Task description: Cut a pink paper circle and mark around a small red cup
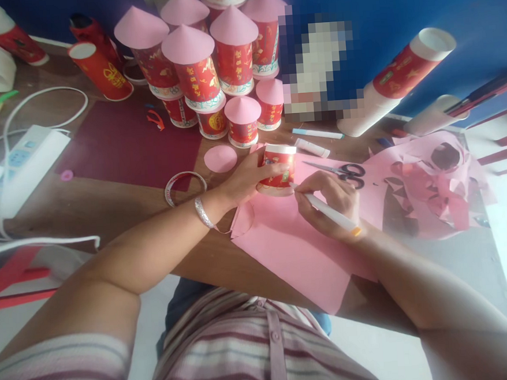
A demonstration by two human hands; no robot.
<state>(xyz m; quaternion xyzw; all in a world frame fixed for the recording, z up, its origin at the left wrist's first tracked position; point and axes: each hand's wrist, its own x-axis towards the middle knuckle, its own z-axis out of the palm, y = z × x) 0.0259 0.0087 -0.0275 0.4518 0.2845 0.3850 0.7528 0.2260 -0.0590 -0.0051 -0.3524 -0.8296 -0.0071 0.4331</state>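
My left hand (246, 179) grips a small red paper cup (278, 168) that stands upside down on a pink paper sheet (296, 250). My right hand (330, 202) is closed on a white pen (324, 208), whose tip touches the sheet at the cup's rim. A cut pink paper circle (220, 158) lies just left of the cup. Black-handled scissors (343, 172) lie on the sheet beyond my right hand.
Several red cups with pink cone lids (209, 60) stand stacked at the back. A white power strip (26, 162) with cables lies at left. Pink paper scraps (436, 189) are piled at right, a stack of cups (402, 75) lies on its side, and a glue stick (311, 147) is near.
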